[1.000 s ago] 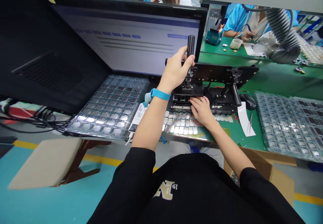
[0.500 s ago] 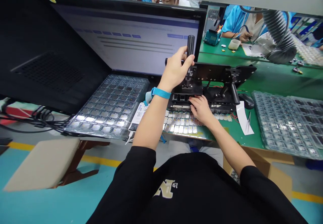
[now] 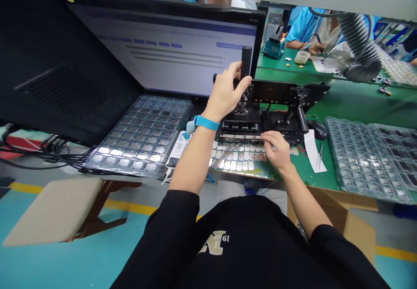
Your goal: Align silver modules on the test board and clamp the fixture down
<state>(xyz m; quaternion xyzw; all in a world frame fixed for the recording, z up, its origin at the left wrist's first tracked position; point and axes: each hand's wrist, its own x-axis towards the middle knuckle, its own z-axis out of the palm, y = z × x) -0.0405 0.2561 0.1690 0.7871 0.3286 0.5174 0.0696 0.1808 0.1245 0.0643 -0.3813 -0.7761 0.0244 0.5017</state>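
Observation:
My left hand (image 3: 226,90) is wrapped around the lower part of an upright black lever handle (image 3: 246,61) on a black test fixture (image 3: 273,93). Below that handle, the fixture's left slot (image 3: 239,126) holds a row of small dark parts. At the fixture's front rail (image 3: 239,136), my right hand (image 3: 277,149) has its fingers bent and drawn together; whatever is between them is hidden. Small metallic modules (image 3: 236,156) lie in rows just left of it. The fixture's second lever handle (image 3: 303,119) points down on the right.
A monitor (image 3: 176,50) stands behind. Clear plastic trays of parts lie left (image 3: 137,135) and right (image 3: 365,159). Tweezers (image 3: 320,153) rest on a white strip (image 3: 312,148) near a mouse (image 3: 316,129). Across the bench, a person in blue works beneath an extraction hose (image 3: 361,41).
My right hand has moved right and slightly toward me, from the fixture's slot to its front rail, uncovering the row of dark parts. My left hand remains at the lever handle.

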